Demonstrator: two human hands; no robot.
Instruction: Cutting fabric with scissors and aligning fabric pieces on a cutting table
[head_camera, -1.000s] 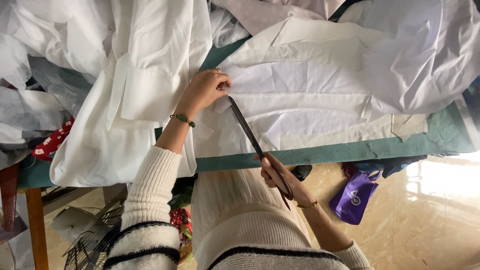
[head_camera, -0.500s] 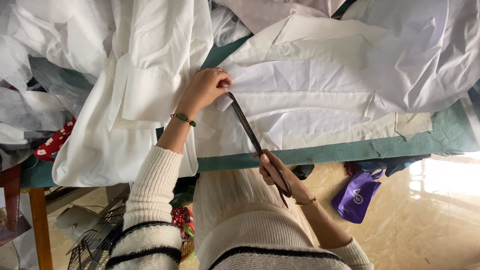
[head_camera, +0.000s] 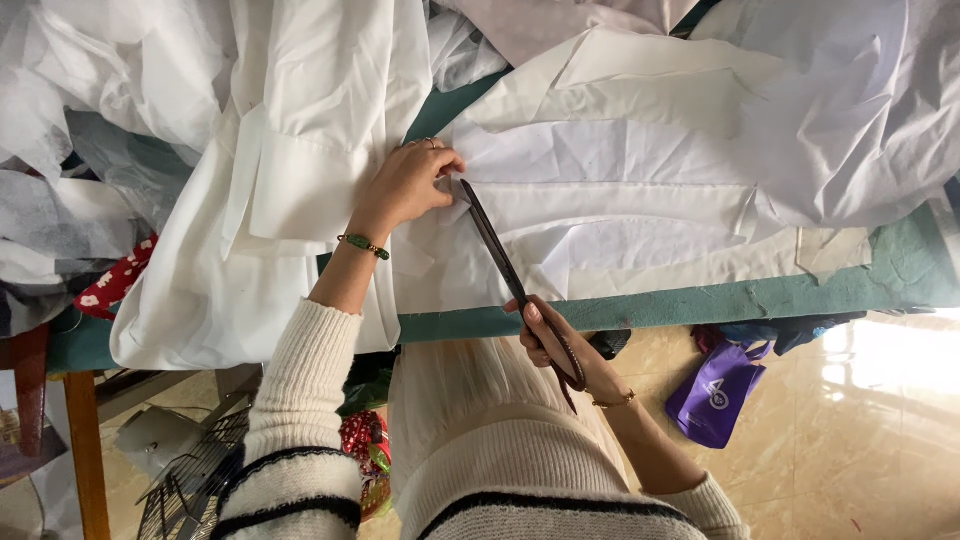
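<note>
- White cut fabric panels (head_camera: 620, 200) lie flat on the green-topped table (head_camera: 700, 300), near its front edge.
- The left hand (head_camera: 405, 185) presses down on the fabric, fingers curled, beside the blade tips.
- The right hand (head_camera: 560, 345) grips the handles of long dark metal scissors (head_camera: 500, 255); the blades look nearly together, lying on the fabric.
- A purple bag (head_camera: 715, 390) sits on the floor.
</note>
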